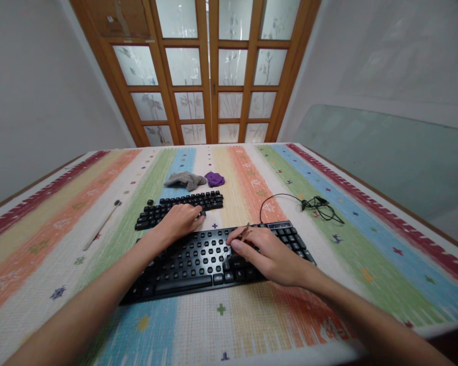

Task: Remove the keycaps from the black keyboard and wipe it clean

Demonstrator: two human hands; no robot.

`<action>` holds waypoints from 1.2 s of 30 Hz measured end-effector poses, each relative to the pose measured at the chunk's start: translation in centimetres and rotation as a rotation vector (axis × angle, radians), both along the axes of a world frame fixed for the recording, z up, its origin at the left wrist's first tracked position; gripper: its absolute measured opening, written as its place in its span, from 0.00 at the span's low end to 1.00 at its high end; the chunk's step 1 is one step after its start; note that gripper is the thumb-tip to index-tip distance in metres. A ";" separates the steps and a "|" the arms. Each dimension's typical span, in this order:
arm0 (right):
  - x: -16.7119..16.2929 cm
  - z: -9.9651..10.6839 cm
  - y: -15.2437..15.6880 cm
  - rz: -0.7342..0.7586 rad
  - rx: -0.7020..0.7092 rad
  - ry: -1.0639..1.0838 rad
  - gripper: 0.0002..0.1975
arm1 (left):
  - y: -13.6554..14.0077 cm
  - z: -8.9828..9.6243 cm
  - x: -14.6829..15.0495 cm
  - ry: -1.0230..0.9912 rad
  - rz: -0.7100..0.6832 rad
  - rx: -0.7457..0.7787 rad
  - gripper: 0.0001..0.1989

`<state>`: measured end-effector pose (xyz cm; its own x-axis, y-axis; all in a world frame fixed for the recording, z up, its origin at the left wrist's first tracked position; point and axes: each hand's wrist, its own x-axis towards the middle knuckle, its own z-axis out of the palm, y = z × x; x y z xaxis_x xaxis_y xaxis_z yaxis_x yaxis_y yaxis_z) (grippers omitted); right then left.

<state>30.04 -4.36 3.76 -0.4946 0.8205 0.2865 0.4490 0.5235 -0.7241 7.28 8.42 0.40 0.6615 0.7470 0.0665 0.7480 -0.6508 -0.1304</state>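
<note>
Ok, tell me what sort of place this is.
Probably a room in a home: a colourful striped tablecloth and wooden doors with plant-patterned glass panes suggest that.

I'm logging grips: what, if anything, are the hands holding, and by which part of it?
The right hand pinches a thin brownish item; which part is unclear. Whether the left hand holds anything cannot be told.

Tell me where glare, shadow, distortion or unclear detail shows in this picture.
Head view: glare on the bare middle of the keyboard, and bright panes in the door. Head view: soft shadow on the tablecloth under the right forearm. Head view: apparent wide-angle stretch, the door splaying toward the top. Head view: the small item in the right hand too indistinct to name.
</note>
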 end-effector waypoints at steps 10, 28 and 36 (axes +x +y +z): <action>0.1 -0.2 0.0 0.007 -0.006 0.008 0.15 | 0.3 -0.2 -0.2 0.002 -0.006 -0.013 0.14; 0.4 0.2 -0.4 0.000 0.005 -0.007 0.15 | 0.5 -0.1 -0.3 0.021 0.027 0.000 0.14; 1.1 0.4 -0.9 -0.009 -0.005 -0.032 0.15 | 0.7 -0.4 -0.8 0.001 0.047 -0.014 0.15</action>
<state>31.14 -5.30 4.12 -0.4963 0.8261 0.2668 0.4765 0.5161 -0.7117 6.49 9.16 -0.05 0.6259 0.7779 0.0551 0.7775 -0.6168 -0.1228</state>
